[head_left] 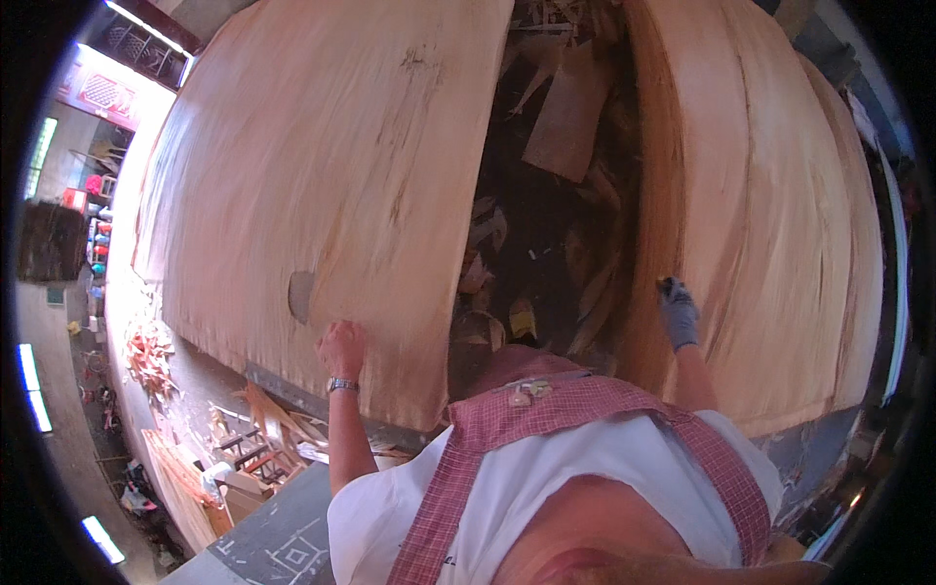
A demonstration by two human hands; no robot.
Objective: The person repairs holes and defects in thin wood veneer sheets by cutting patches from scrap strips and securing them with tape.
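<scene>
- Nearest is the person's own body, with a white shirt (390, 517) and a red checked apron (502, 414).
- The left hand (342, 349) is bare, with a watch (343, 384) on its wrist. Its fingers look bent, and it is at the near part of the left wood sheet (322, 166); whether it grips this sheet, I cannot tell.
- The right hand (680, 317) wears a grey glove and is at the inner side of the right wood stack (780, 224). The fingertips are dark, so I cannot tell if they hold something.
- The two hands are well apart, one on each side of the gap.
- Just beyond the left hand, the left wood sheet has a dark oval spot (301, 295); hole or patch, I cannot tell.
- The wide, pale wood lies at both sides of the dark floor (536, 234).
- Farther along this floor there is a loose brown piece (567, 122), among other scraps.
- At the far left, beyond the sheet, lies a heap of strips (148, 356).
</scene>
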